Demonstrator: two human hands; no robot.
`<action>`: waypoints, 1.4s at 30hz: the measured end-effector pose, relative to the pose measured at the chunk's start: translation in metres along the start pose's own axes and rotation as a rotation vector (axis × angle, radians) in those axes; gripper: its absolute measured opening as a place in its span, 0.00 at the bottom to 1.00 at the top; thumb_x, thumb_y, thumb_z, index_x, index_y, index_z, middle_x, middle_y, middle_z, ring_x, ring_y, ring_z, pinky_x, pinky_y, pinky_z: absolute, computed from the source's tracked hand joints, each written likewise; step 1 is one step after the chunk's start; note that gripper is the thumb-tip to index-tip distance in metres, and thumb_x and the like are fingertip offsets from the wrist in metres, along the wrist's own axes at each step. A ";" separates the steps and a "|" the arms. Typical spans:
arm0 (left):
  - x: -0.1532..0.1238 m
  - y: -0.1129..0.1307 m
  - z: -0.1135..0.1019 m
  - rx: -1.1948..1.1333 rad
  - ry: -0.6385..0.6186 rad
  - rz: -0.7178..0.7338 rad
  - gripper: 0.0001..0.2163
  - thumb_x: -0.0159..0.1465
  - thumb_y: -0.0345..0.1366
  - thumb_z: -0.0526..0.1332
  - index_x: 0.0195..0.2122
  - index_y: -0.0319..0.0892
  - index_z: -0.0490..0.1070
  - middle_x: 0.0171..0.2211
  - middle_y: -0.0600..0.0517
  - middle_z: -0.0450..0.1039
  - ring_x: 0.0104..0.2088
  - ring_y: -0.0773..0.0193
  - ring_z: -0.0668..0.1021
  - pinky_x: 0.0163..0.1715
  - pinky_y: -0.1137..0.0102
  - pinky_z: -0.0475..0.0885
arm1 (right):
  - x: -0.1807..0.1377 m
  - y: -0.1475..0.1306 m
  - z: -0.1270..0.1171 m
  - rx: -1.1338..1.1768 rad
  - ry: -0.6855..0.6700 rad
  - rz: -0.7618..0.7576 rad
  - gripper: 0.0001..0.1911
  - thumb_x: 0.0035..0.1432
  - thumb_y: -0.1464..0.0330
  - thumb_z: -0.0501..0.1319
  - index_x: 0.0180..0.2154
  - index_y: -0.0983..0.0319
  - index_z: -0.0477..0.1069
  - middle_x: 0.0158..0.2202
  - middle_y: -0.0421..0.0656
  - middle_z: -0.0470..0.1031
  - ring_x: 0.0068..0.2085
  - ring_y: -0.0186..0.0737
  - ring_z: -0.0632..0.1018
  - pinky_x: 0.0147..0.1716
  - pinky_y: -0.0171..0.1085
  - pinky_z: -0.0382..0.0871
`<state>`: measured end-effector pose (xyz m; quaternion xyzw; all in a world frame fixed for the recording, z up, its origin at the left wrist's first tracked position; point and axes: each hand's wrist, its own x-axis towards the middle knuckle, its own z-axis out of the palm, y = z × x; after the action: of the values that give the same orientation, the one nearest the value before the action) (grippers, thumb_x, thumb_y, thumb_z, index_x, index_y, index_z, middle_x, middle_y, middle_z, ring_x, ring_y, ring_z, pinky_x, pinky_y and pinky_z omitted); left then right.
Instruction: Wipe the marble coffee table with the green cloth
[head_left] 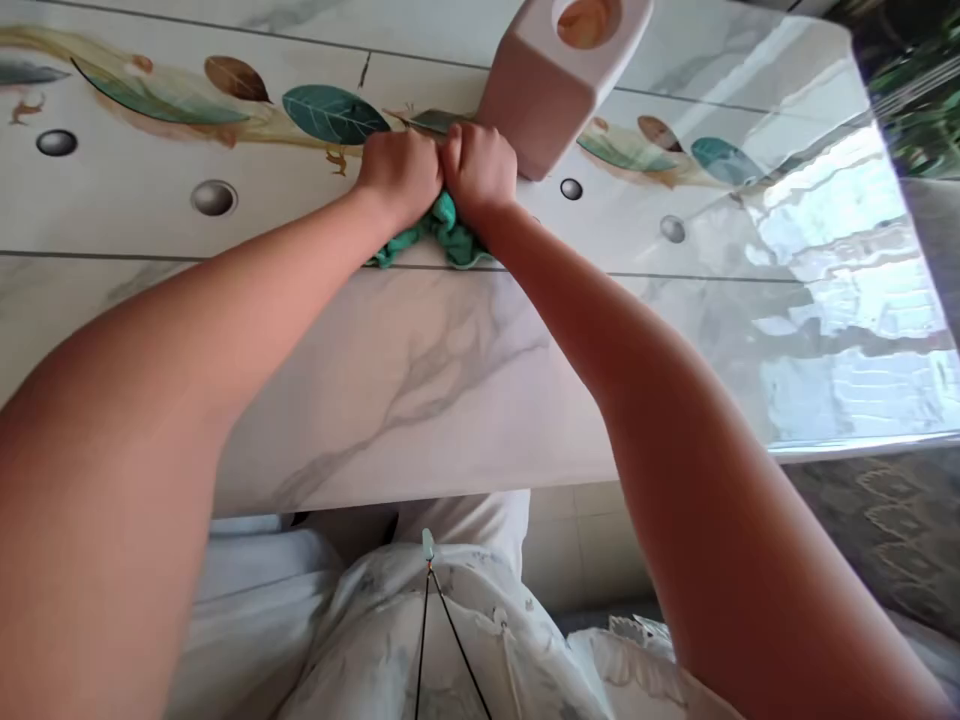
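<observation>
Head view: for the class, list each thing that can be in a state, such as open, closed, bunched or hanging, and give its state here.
Left hand: closed, gripping the cloth, against the right hand.
Right hand: closed, gripping the cloth.
Green cloth: crumpled, bunched beneath the hands.
Pink box: round opening uncovered, something peach-coloured inside.
Tabletop: glossy, reflecting light on the right.
Pendant: hanging from a dark cord.

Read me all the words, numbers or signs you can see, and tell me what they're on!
There are none that I can read.
Table cover: printed leaves, round dots and lines, no letters; the little gold marks look like pictures, too small to be sure.
Pink box: no writing on the sides that show.
Green cloth: no writing shows.
</observation>
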<state>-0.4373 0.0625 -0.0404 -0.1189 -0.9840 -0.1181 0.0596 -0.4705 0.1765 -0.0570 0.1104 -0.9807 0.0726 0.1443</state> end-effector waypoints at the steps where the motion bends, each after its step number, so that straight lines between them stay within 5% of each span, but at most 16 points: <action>1: -0.003 0.001 0.000 0.025 0.021 -0.003 0.24 0.73 0.34 0.42 0.54 0.24 0.73 0.52 0.36 0.75 0.60 0.36 0.72 0.57 0.50 0.65 | -0.002 0.000 -0.001 0.011 0.015 -0.023 0.30 0.74 0.61 0.35 0.50 0.61 0.74 0.50 0.53 0.78 0.52 0.53 0.77 0.48 0.48 0.69; 8: -0.106 0.034 0.021 0.133 -0.045 0.109 0.24 0.74 0.37 0.38 0.55 0.30 0.69 0.52 0.32 0.73 0.53 0.41 0.75 0.53 0.51 0.67 | -0.112 0.008 -0.016 0.043 -0.194 -0.227 0.23 0.73 0.61 0.42 0.48 0.66 0.72 0.44 0.53 0.76 0.46 0.50 0.76 0.46 0.43 0.67; 11: -0.145 0.040 0.024 0.125 -0.067 0.205 0.20 0.73 0.40 0.44 0.50 0.34 0.72 0.49 0.35 0.74 0.52 0.41 0.74 0.52 0.52 0.68 | -0.164 0.024 -0.026 0.110 -0.170 -0.281 0.26 0.73 0.56 0.42 0.49 0.64 0.71 0.46 0.53 0.74 0.45 0.48 0.74 0.46 0.43 0.66; 16: -0.163 -0.009 0.013 0.006 0.105 0.296 0.20 0.71 0.45 0.54 0.60 0.43 0.69 0.60 0.41 0.70 0.60 0.44 0.71 0.60 0.52 0.66 | -0.233 0.048 -0.036 0.064 0.115 -0.227 0.32 0.70 0.44 0.47 0.57 0.62 0.68 0.58 0.56 0.68 0.56 0.56 0.67 0.53 0.50 0.63; 20: -0.150 -0.058 0.014 0.009 0.076 0.353 0.29 0.64 0.47 0.65 0.66 0.47 0.65 0.69 0.42 0.60 0.66 0.42 0.66 0.65 0.51 0.62 | -0.269 0.053 -0.027 -0.023 0.041 -0.269 0.16 0.70 0.56 0.57 0.46 0.60 0.73 0.52 0.52 0.74 0.53 0.52 0.69 0.50 0.48 0.62; 23: -0.134 -0.070 0.013 -0.025 0.094 0.259 0.19 0.67 0.39 0.58 0.59 0.45 0.72 0.58 0.42 0.72 0.58 0.47 0.74 0.59 0.56 0.69 | -0.265 0.062 -0.029 0.191 0.122 -0.187 0.12 0.72 0.64 0.53 0.38 0.60 0.72 0.39 0.48 0.76 0.43 0.44 0.73 0.44 0.42 0.65; 26: -0.125 -0.066 -0.006 -0.105 0.178 0.188 0.14 0.67 0.33 0.53 0.47 0.45 0.77 0.46 0.47 0.78 0.49 0.54 0.78 0.51 0.62 0.74 | -0.246 0.077 -0.057 0.609 0.436 -0.072 0.20 0.74 0.54 0.49 0.36 0.59 0.67 0.29 0.40 0.69 0.30 0.35 0.70 0.32 0.36 0.65; 31: -0.161 -0.049 -0.090 -0.262 0.512 0.323 0.13 0.66 0.30 0.55 0.48 0.45 0.74 0.46 0.51 0.77 0.49 0.62 0.77 0.55 0.67 0.72 | -0.224 0.093 -0.144 1.105 0.759 -0.083 0.25 0.65 0.46 0.61 0.31 0.58 0.58 0.22 0.32 0.54 0.19 0.26 0.59 0.19 0.32 0.53; 36: -0.214 -0.042 -0.175 -0.073 0.575 0.391 0.18 0.67 0.38 0.51 0.52 0.45 0.76 0.46 0.54 0.72 0.53 0.61 0.76 0.59 0.61 0.70 | -0.196 0.096 -0.203 1.178 0.678 -0.256 0.22 0.60 0.50 0.68 0.30 0.59 0.66 0.25 0.34 0.60 0.22 0.24 0.61 0.19 0.32 0.52; 40: -0.206 -0.057 -0.208 0.026 0.545 0.171 0.30 0.64 0.52 0.46 0.55 0.42 0.75 0.45 0.55 0.74 0.51 0.58 0.78 0.57 0.53 0.68 | -0.140 0.093 -0.211 1.043 0.471 -0.225 0.06 0.59 0.71 0.69 0.35 0.61 0.73 0.27 0.32 0.64 0.24 0.22 0.63 0.24 0.30 0.54; 42: -0.190 -0.073 -0.220 0.057 0.529 0.048 0.37 0.61 0.59 0.43 0.54 0.38 0.77 0.41 0.53 0.74 0.49 0.55 0.79 0.55 0.49 0.69 | -0.109 0.089 -0.211 0.858 0.400 -0.127 0.12 0.53 0.83 0.67 0.36 0.62 0.72 0.29 0.31 0.69 0.26 0.20 0.64 0.28 0.30 0.56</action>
<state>-0.2528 -0.1021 0.1286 -0.1056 -0.9341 -0.1157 0.3208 -0.3330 0.3205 0.1002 0.2038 -0.8065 0.4817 0.2756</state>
